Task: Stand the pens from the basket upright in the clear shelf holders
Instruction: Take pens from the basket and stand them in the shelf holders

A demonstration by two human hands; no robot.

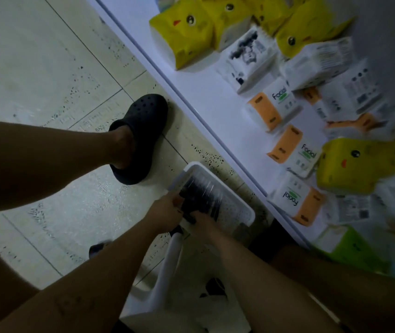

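Observation:
A white perforated basket (236, 209) sits on the tiled floor beside the low shelf. Inside it lies a bunch of dark pens (201, 195), blurred by motion. My left hand (167, 207) reaches in from the left and grips the pens at their near end. On the right, my right hand (204, 224) closes around the same bunch. Which fingers wrap the pens is hard to tell in the blur. No clear holders are in view.
A white shelf (198, 92) runs diagonally on the right, stacked with yellow duck tissue packs (184, 34) and orange "Facial" tissue packs (273, 109). My foot in a black clog (141, 138) stands by the shelf edge. A white stool (167, 272) stands below my arms.

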